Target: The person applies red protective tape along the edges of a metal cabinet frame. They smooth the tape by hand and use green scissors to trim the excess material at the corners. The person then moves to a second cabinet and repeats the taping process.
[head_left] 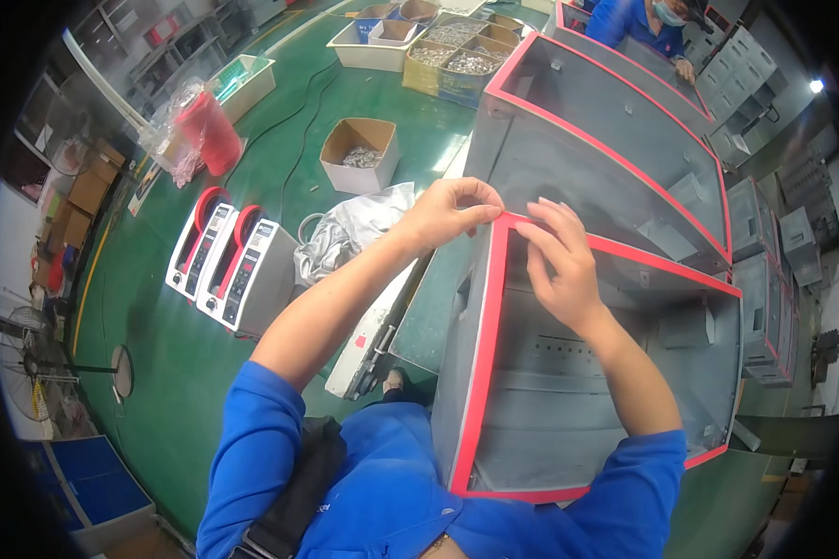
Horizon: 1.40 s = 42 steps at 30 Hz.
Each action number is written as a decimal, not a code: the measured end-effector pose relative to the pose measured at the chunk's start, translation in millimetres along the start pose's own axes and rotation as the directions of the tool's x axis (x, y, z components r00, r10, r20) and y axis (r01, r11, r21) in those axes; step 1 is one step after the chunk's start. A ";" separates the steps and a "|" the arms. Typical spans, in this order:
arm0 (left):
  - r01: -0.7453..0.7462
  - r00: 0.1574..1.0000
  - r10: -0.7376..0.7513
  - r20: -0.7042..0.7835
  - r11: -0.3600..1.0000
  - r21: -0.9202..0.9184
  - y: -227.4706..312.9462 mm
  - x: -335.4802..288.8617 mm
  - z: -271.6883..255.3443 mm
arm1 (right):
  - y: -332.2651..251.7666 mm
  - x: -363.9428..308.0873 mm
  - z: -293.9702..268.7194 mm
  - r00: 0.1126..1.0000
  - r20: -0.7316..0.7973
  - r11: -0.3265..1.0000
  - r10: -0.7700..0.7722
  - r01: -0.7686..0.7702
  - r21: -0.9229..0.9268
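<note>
In front of me stands a grey metal cabinet (569,391) with an open front, its rim edged in red tape (483,391). Both of my hands are at its far left corner. My left hand (446,212) pinches the end of the red tape at that corner, thumb against forefinger. Just to the right, my right hand (561,265) hovers over the rim with its fingers bent and apart, and nothing shows in it. Whether its fingertips touch the tape cannot be made out.
More red-edged cabinets (615,140) stand beyond, where a person in blue (639,28) works. At left are two tape dispensers (238,270), a silvery cloth (354,228), a carton of small metal parts (359,154) and a roll in plastic (210,130). Cables cross the green floor.
</note>
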<state>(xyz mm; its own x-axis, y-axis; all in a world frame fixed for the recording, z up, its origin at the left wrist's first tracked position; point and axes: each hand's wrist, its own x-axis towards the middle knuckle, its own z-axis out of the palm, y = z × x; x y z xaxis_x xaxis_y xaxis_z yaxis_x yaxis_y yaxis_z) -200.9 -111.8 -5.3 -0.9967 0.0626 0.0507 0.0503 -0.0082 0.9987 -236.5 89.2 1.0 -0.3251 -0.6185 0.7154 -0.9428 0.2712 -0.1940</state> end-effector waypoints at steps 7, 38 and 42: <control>0.013 1.000 -0.016 -0.019 0.992 -0.125 -11.8 0.5 0.1 | -36.6 1.4 5.6 0.886 0.071 0.867 0.458 -0.463 0.182; -0.667 0.586 0.710 0.391 0.148 0.730 12.7 -1.0 -5.2 | -8.0 5.7 10.0 0.986 0.164 0.965 0.000 0.043 -0.259; -0.680 0.593 0.750 0.293 0.272 0.681 5.5 -1.7 -3.9 | -8.7 8.5 17.3 0.980 0.201 0.974 -0.004 0.049 -0.220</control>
<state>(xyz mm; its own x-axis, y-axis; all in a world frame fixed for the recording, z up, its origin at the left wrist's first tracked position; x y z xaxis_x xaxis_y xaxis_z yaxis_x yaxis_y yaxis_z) -199.1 -115.9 0.1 -0.5351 0.3239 0.7802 0.7343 0.6349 0.2401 -232.3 68.8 -2.8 -0.3298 -0.7550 0.5667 -0.9181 0.3963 -0.0064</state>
